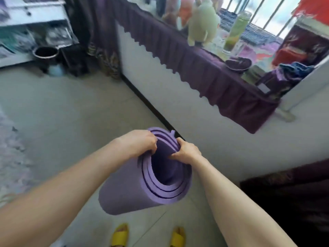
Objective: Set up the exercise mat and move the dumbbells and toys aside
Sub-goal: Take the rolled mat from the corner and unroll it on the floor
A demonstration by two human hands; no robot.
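Note:
A rolled purple exercise mat (128, 189) hangs upright in front of me, its open spiral end facing up. My left hand (140, 141) grips the top rim of the roll on the left, fingers curled over the edge. My right hand (187, 150) pinches the inner layers of the rim on the right. Several plush toys (201, 24), one pale green, stand on the window ledge at the upper right. No dumbbells show in this view.
A purple cloth (204, 68) drapes over the ledge, which also carries a tall green bottle (235, 31) and a dark bowl (237, 63). A dark bin (46, 54) stands by white shelves at upper left. Pale tiled floor (71, 111) spreads below. My yellow sandals (121, 236) show at the bottom.

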